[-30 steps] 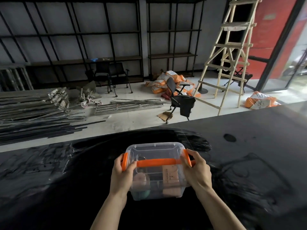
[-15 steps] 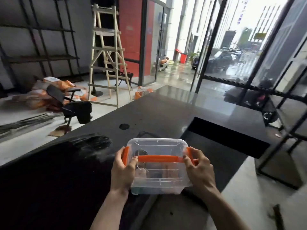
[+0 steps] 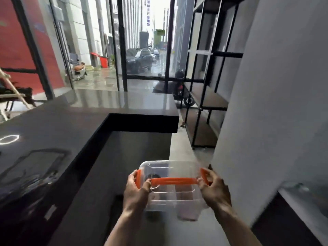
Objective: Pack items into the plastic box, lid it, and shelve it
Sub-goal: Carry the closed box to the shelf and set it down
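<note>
I hold a clear plastic box (image 3: 171, 172) with its lid on and an orange handle (image 3: 174, 181) lying across the top. It hangs in the air in front of me, off the counter. My left hand (image 3: 135, 192) grips its left end at the orange clasp. My right hand (image 3: 213, 189) grips the right end at the other clasp. Blurred items show through the clear walls. A black metal shelf rack (image 3: 207, 96) with dark boards stands ahead on the right.
A glossy black L-shaped counter (image 3: 74, 125) runs along my left and across ahead. A grey wall (image 3: 276, 103) rises close on my right. Glass doors (image 3: 142, 50) lie beyond, with a car and scooters outside. Grey floor leads between counter and wall toward the rack.
My view has swung to the right, from the counter and ladder to the glass doors, wall and shelf rack. The box stays held in both hands and now hangs off the counter.
</note>
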### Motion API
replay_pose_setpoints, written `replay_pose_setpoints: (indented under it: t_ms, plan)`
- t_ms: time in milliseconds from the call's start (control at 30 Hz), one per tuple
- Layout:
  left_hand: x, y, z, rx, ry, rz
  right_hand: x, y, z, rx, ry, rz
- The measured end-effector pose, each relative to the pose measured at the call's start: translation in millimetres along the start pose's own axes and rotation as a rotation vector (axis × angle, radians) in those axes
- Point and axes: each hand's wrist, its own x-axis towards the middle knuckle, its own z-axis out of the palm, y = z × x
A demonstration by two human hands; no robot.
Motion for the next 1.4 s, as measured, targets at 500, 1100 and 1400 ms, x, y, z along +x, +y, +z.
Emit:
replay_pose_setpoints:
  t_ms: [500,1100,1400]
  plan:
    - [9.8,-68.6,244.3,-0.024,-0.168,-0.004,125.0,195.4,-69.6,0.029,0.039,0.119]
    - [343.5,-3.7,406.9,-0.124,-0.21,0.015,464.1,114.1,-3.6,0.084,0.065,0.139]
    - [540.8,41.9,494.8,-0.096,-0.204,0.033,673.0,63.2,31.1,0.118,0.068,0.154]
